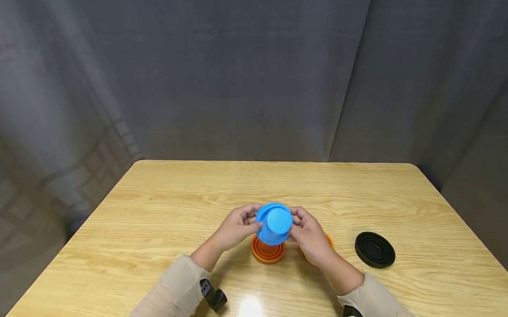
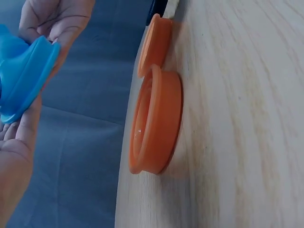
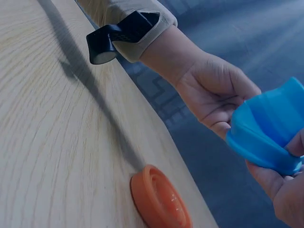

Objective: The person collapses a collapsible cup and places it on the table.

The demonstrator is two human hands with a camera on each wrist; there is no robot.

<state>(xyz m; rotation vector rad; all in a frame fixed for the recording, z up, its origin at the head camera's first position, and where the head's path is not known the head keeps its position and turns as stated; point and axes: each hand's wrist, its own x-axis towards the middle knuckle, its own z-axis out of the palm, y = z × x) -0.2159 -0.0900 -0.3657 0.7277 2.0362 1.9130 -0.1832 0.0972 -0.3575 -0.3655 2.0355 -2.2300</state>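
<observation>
A blue collapsible silicone cup is held up off the table between both hands, its small round base turned toward the head camera. Its wall is partly folded and looks uneven in the right wrist view. The left hand pinches the rim on the left, thumb on the near side. On the opposite side the right hand pinches it with thumb and fingers. Below the cup lies a flattened orange collapsible cup with concentric rings. A second, lighter orange one is mostly hidden behind the right hand.
A black flattened collapsible cup lies on the wooden table, right of the hands. Grey curtains hang behind the table and at its sides. Each sleeve carries a black wrist camera.
</observation>
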